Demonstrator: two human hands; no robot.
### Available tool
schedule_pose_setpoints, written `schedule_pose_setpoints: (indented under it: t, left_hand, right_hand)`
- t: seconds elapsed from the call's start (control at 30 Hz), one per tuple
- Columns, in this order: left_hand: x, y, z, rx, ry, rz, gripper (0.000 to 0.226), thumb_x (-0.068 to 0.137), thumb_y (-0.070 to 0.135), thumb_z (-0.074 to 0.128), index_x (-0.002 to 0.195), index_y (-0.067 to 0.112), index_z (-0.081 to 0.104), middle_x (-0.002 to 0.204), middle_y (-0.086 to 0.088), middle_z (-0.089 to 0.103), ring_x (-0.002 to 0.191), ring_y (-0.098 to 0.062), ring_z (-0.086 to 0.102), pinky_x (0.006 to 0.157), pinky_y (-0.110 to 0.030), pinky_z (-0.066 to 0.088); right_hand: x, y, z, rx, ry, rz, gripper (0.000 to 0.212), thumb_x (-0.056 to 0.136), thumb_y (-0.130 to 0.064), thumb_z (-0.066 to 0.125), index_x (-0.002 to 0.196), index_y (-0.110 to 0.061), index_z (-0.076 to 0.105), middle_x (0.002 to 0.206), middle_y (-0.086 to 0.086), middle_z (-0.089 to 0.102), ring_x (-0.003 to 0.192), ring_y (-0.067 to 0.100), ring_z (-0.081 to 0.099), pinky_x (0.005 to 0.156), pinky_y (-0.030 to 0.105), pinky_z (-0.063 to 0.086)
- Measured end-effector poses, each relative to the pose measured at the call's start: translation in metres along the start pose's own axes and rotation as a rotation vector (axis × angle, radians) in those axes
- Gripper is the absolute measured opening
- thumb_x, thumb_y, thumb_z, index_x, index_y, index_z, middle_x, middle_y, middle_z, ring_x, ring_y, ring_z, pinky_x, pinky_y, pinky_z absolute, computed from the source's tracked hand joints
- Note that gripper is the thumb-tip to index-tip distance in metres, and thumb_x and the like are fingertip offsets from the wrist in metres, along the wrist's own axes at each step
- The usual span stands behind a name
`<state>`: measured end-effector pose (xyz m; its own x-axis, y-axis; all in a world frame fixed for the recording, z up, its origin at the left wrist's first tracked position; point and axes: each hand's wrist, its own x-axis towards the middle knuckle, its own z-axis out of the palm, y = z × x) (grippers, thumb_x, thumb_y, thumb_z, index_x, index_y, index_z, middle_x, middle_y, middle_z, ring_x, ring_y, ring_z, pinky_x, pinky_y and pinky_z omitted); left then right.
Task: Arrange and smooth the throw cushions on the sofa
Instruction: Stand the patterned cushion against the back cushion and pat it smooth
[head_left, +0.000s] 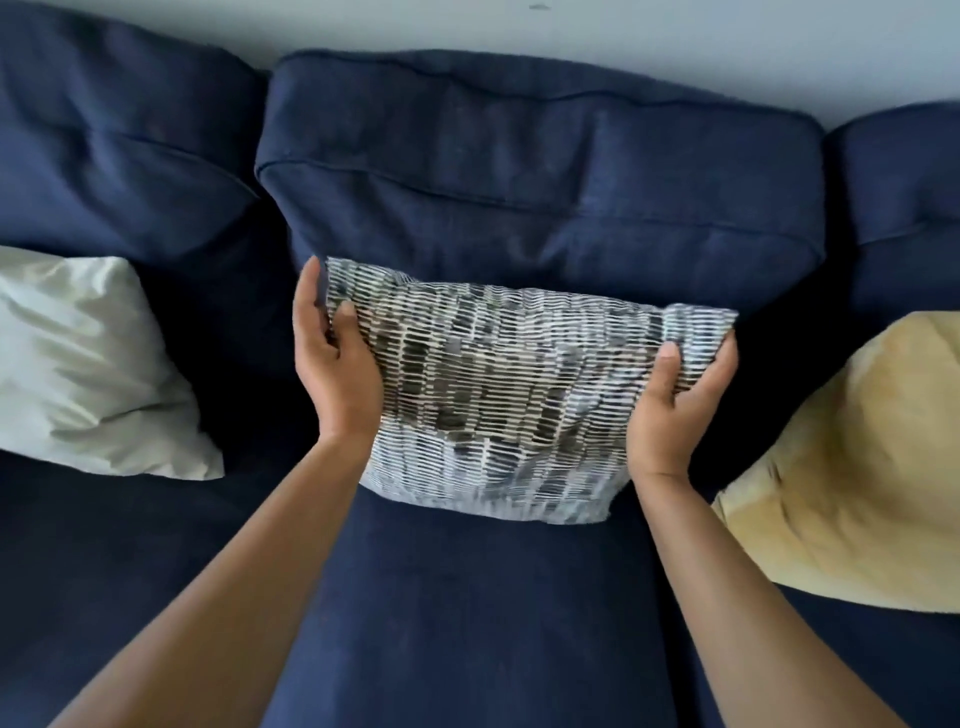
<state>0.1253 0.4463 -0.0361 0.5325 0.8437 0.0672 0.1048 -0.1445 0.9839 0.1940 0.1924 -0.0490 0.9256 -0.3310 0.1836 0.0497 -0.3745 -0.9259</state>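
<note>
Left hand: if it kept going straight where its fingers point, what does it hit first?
Probably the navy back cushion. The left hand, gripping the patterned cushion, points up toward it; depth is unclear.

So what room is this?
Probably a living room: a dark blue fabric sofa against a pale wall, with a patterned grey-and-white throw cushion between a pale one and a yellow one.

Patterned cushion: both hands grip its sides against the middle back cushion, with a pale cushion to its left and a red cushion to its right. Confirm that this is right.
One detail is wrong: the cushion to the right is a yellow cushion, not red, as the head view shows. The rest holds: the left hand and right hand grip the sides of the patterned cushion against the middle back cushion, with the pale cushion on its left.
</note>
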Motion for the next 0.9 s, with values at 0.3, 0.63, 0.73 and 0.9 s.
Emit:
schedule_pose_setpoints:
  t: [0.3, 0.63, 0.73, 0.9]
  left_hand:
    - [-0.001, -0.004, 0.003, 0.283, 0.017, 0.107, 0.06, 0.101, 0.025, 0.053, 0.156, 0.021, 0.029, 0.141, 0.005, 0.047, 0.122, 0.009, 0.045, 0.103, -0.003, 0.029]
    - [-0.012, -0.062, 0.039, 0.975, -0.529, 0.849, 0.057, 0.103, 0.027, 0.034, 0.157, 0.012, 0.027, 0.165, -0.004, 0.025, 0.154, -0.029, 0.014, 0.125, -0.049, -0.007]
    - [0.029, -0.071, 0.029, 1.155, -0.535, 0.774, 0.061, 0.105, 0.041, 0.022, 0.159, 0.015, 0.016, 0.167, -0.001, 0.018, 0.155, -0.023, 0.008, 0.124, -0.045, -0.014]
    - [0.02, -0.065, 0.035, 1.143, -0.471, 0.712, 0.061, 0.106, 0.043, 0.022, 0.16, 0.015, 0.014, 0.168, -0.001, 0.012, 0.155, -0.023, 0.003, 0.123, -0.045, -0.015]
  right_hand:
    - [0.002, 0.01, 0.005, -0.227, 0.181, -0.065, 0.06, 0.098, -0.028, 0.055, 0.15, -0.006, 0.034, 0.14, 0.003, 0.046, 0.128, 0.015, 0.045, 0.108, 0.05, 0.034]
    - [-0.007, 0.025, 0.054, -0.835, -0.504, -0.746, 0.063, 0.102, -0.016, 0.043, 0.158, -0.017, 0.014, 0.167, 0.0, 0.009, 0.153, 0.018, 0.002, 0.122, 0.046, -0.005]
    - [0.036, 0.044, 0.031, -0.965, -0.404, -0.601, 0.058, 0.106, -0.033, 0.031, 0.159, -0.018, 0.01, 0.167, -0.002, 0.007, 0.153, 0.017, 0.001, 0.122, 0.047, -0.004]
    - [0.011, 0.017, 0.034, -0.879, -0.223, -0.549, 0.06, 0.106, -0.035, 0.032, 0.157, -0.008, 0.017, 0.166, 0.009, 0.008, 0.153, 0.023, 0.003, 0.122, 0.054, 0.001]
